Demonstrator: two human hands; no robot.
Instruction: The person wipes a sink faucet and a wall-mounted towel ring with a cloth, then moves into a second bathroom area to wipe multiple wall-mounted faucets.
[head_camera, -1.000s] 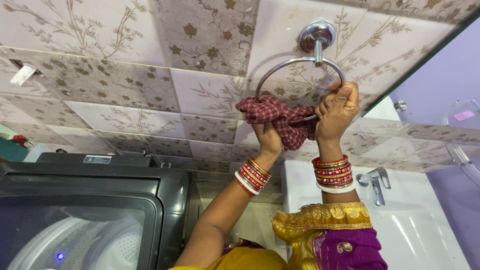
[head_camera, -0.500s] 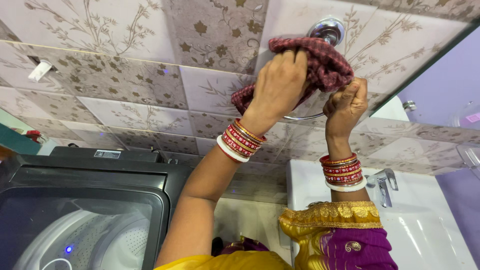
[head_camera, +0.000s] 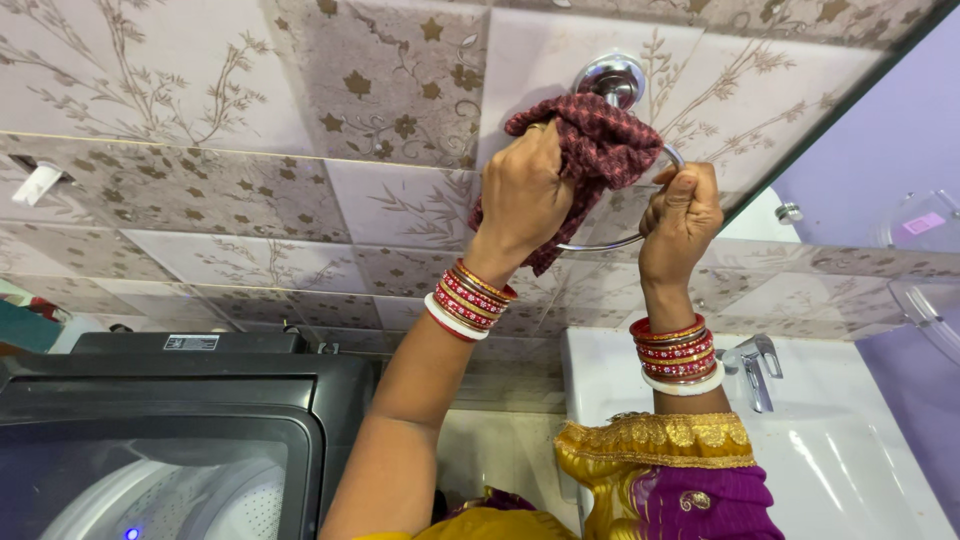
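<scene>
Head view: left hand (head_camera: 520, 195) has its fingers bunched tight around the red checked cloth (head_camera: 600, 150), pressing it on the chrome towel ring (head_camera: 620, 215) right below the wall mount. Right hand (head_camera: 680, 215) pinches the ring's right side, just beside.

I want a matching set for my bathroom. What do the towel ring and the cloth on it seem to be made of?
Towel ring: looks like polished, chrome-like metal; its round mount mirrors the light.
Cloth: looks like soft woven fabric, maybe cotton, matte maroon check; it bunches in folds under the left hand.
</scene>
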